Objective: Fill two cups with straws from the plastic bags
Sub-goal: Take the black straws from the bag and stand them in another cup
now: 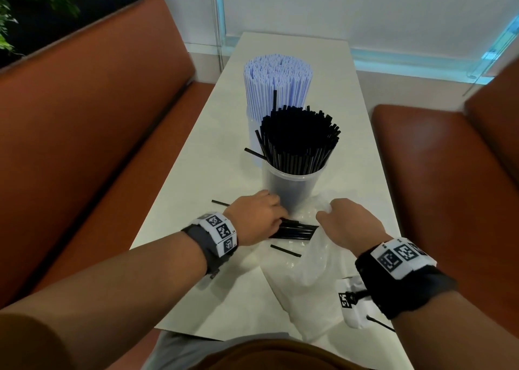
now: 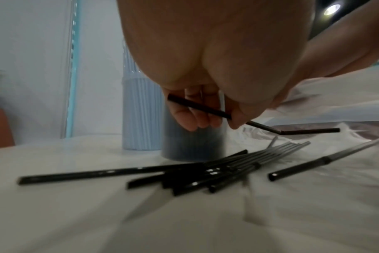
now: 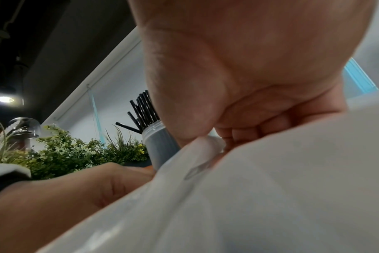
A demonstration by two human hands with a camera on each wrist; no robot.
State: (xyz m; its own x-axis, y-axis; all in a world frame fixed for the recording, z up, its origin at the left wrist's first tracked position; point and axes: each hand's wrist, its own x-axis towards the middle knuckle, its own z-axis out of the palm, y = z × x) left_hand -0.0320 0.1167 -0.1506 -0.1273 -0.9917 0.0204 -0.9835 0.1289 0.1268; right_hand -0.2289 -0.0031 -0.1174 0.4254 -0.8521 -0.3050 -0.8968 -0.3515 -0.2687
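Loose black straws [image 1: 293,230] lie mid-frame on the tabletop [image 1: 196,189], long axes left-right, under the left hand [image 1: 257,219], which pinches one; the right hand [image 1: 349,223] seemingly grips the bag [image 1: 309,279].

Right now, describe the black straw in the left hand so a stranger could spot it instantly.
Start at the long white table between the brown benches, then find the clear plastic cup of black straws nearest the person. Just in front of it, the left hand pinches one thin black plastic straw. Unlike the loose black straws lying flat beneath, it is lifted off the table and kinked near one end.
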